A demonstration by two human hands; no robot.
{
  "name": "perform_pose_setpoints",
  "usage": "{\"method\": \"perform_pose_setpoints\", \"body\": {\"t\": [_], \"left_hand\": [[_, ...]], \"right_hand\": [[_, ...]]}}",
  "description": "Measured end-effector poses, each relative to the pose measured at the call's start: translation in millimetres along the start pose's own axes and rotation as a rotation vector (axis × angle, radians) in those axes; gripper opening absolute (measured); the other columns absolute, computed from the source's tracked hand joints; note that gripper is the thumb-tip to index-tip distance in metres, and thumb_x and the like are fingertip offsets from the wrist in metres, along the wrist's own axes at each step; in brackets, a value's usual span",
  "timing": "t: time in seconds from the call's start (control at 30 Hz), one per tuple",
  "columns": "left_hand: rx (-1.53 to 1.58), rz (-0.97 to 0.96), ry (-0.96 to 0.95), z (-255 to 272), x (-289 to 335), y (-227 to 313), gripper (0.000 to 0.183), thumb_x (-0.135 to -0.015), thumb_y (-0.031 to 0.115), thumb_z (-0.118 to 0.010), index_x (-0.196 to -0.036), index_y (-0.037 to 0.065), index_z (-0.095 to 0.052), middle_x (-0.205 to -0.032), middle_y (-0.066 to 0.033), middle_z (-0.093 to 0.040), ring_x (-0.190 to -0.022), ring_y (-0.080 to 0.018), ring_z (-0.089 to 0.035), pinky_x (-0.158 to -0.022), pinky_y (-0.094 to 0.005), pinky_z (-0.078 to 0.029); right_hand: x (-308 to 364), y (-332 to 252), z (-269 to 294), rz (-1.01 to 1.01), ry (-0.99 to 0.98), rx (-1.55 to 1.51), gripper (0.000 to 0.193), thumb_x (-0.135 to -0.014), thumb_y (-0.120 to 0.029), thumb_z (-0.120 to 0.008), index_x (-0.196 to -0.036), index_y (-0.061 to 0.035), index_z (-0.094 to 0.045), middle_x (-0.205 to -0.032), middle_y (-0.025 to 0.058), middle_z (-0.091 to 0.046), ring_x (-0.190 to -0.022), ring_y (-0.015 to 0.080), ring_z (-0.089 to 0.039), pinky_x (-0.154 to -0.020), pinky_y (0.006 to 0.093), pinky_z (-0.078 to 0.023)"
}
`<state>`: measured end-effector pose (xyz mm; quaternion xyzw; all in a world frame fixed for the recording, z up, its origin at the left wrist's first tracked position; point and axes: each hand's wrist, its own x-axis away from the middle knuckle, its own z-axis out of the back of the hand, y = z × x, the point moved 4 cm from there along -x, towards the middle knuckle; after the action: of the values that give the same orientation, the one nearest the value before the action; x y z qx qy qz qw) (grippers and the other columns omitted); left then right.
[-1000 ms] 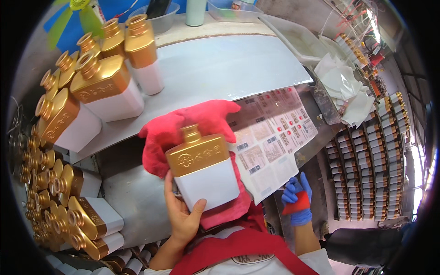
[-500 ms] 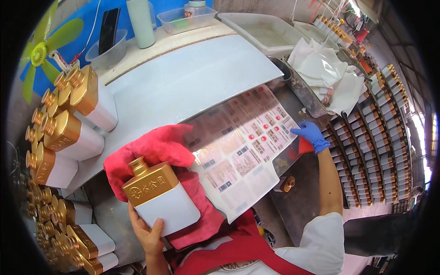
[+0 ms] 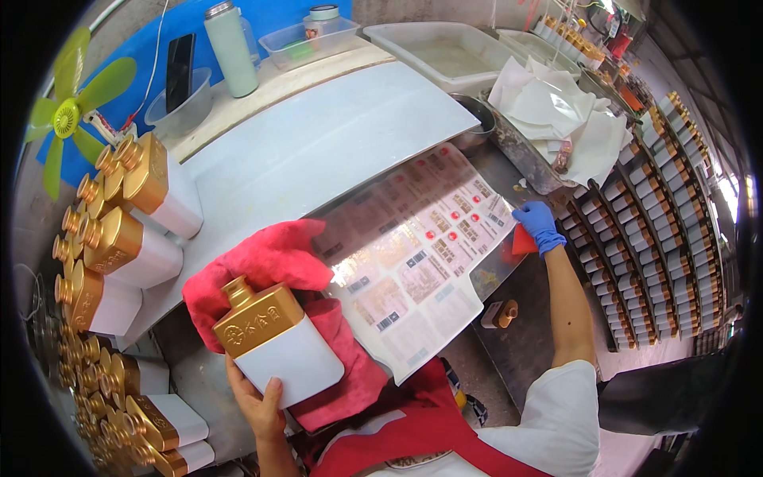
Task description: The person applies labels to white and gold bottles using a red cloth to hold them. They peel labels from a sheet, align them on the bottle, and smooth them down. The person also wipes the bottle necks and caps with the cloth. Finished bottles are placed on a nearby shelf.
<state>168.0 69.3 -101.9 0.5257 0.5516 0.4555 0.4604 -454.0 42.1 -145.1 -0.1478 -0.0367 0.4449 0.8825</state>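
My bare left hand (image 3: 261, 404) grips the lower end of a flat rectangular bottle (image 3: 286, 354), gold at the shoulder and neck, white below. The bottle lies tilted over a red cloth (image 3: 254, 258), neck pointing away from me. To its right a wet-looking decal sheet (image 3: 421, 294) stretches across the bench, printed with small labels and red dots. At the sheet's right edge is my right hand (image 3: 540, 225) in a blue glove, its fingers closed at the margin. A flat red piece (image 3: 522, 241) shows just under that hand; whether the palm touches it I cannot tell.
Gold-and-white bottles (image 3: 135, 246) crowd the left side. A pale board (image 3: 334, 127) spans the bench behind the sheet. Basins (image 3: 445, 52) and a tray of white paper (image 3: 556, 111) stand at the far right. A small brown bottle (image 3: 499, 314) sits below my right hand. Racked bottles (image 3: 636, 246) fill the right.
The view has shifted slightly. My right hand stays by the sheet's right edge, its fingers now more curled in. The left hand and bottle have hardly moved.
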Motion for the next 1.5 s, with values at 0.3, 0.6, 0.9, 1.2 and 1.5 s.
{"method": "perform_pose_setpoints", "body": {"t": [0.3, 0.6, 0.9, 1.2, 1.5], "left_hand": [[0.032, 0.006, -0.021, -0.7, -3.2, -2.2, 0.082, -0.076, 0.012, -0.065, -0.142, -0.003, -0.018, -0.136, -0.0143, -0.037, -0.125, -0.0232, -0.039, -0.105, -0.0344, -0.028], [0.014, 0.009, 0.005, 5.1, -0.9, -8.8, 0.086, -0.074, 0.015, -0.064, -0.143, -0.001, -0.017, -0.136, -0.0152, -0.038, -0.124, -0.0250, -0.041, -0.104, -0.0359, -0.031], [-0.089, 0.163, 0.139, -1.8, 8.6, 9.4, 0.087, -0.074, 0.008, -0.063, -0.144, -0.003, -0.013, -0.138, -0.0186, -0.035, -0.124, -0.0284, -0.039, -0.103, -0.0381, -0.032], [-0.083, 0.199, 0.141, -5.1, 8.1, 7.8, 0.086, -0.071, 0.009, -0.061, -0.143, -0.003, -0.016, -0.139, -0.0188, -0.034, -0.126, -0.0286, -0.037, -0.104, -0.0382, -0.029], [-0.129, 0.090, 0.062, 7.5, 7.2, -2.4, 0.083, -0.080, 0.017, -0.066, -0.142, -0.004, -0.016, -0.137, -0.0193, -0.036, -0.123, -0.0286, -0.041, -0.101, -0.0381, -0.034]], "right_hand": [[18.2, -48.9, 28.1, 0.185, 0.272, 0.231, 0.016, -0.074, -0.025, -0.062, -0.081, -0.0118, -0.067, -0.081, 0.0128, -0.064, -0.079, 0.0316, -0.062, -0.070, 0.0409, -0.048], [-59.0, -95.3, 101.7, 0.338, 0.350, -0.080, 0.020, -0.077, -0.026, -0.059, -0.083, -0.0077, -0.066, -0.082, 0.0158, -0.063, -0.080, 0.0330, -0.060, -0.071, 0.0400, -0.047], [-198.8, -172.7, 74.5, 0.409, -0.080, 0.203, 0.021, -0.066, -0.025, -0.068, -0.081, -0.0104, -0.071, -0.082, 0.0145, -0.067, -0.078, 0.0322, -0.064, -0.072, 0.0390, -0.050], [-250.5, -177.8, 2.5, 0.437, -0.318, 0.374, 0.024, -0.063, -0.019, -0.067, -0.081, -0.0028, -0.071, -0.086, 0.0207, -0.066, -0.081, 0.0363, -0.064, -0.076, 0.0403, -0.051], [-158.1, -186.0, 144.0, 0.516, 0.201, 0.278, 0.017, -0.071, -0.020, -0.060, -0.078, -0.0084, -0.069, -0.079, 0.0178, -0.065, -0.076, 0.0351, -0.063, -0.071, 0.0423, -0.050]]}}
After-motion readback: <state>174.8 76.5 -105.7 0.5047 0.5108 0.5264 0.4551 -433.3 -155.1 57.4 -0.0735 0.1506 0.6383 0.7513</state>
